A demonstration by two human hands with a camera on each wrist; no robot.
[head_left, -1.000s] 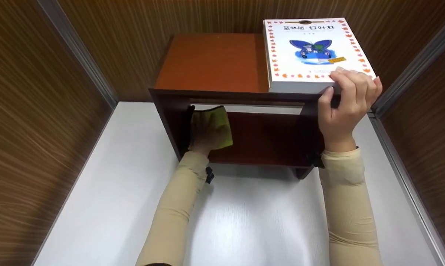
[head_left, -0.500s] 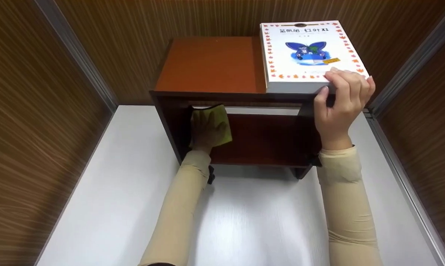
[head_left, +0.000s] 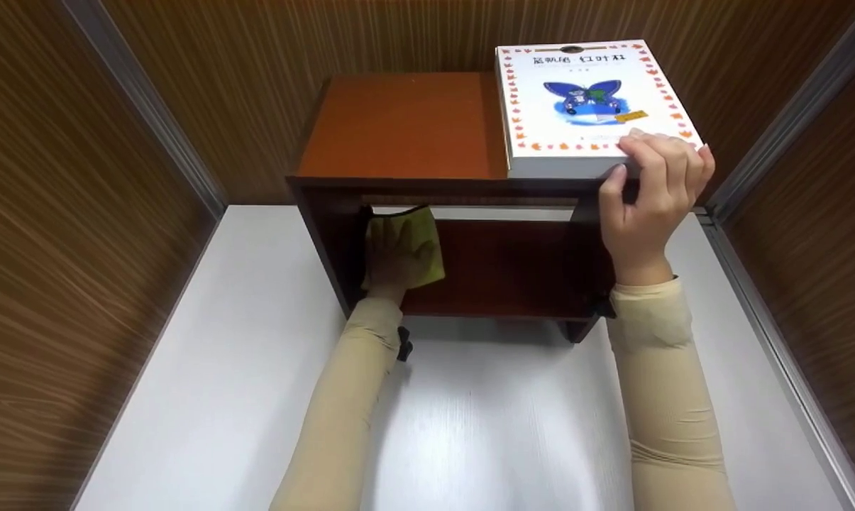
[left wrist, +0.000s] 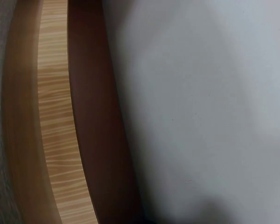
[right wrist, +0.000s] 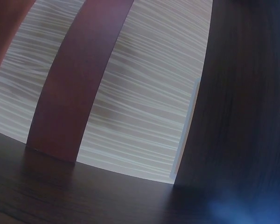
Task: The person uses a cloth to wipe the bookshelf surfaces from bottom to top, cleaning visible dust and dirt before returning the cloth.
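In the head view my left hand (head_left: 395, 259) lies with spread, straight fingers on a yellow-green cloth (head_left: 431, 248) with a dark edge. Both are inside the dark brown wooden shelf (head_left: 413, 184), by its left side panel. At the right end of the shelf top, my right hand (head_left: 658, 202) curls its fingers over the near right corner of a thick white book (head_left: 533, 128). Its thumb is at the book's near edge. A blue butterfly is printed on the cover. Neither wrist view shows a hand; dark panels (right wrist: 242, 102) and a reddish-brown strip (right wrist: 79, 84) fill much of the right one.
The shelf stands on a white table (head_left: 455, 419) against a wood-grain back wall (head_left: 399, 35). Similar walls rise at the left (head_left: 58, 248) and right (head_left: 810, 213). A small black piece (head_left: 404, 344) sits at my left wrist. The shelf's orange-brown top (head_left: 406, 121) extends left of the book.
The left hand and cloth have shifted slightly up and back down inside the shelf. The right hand stays at the book's corner. The head view has tilted and turned a little.
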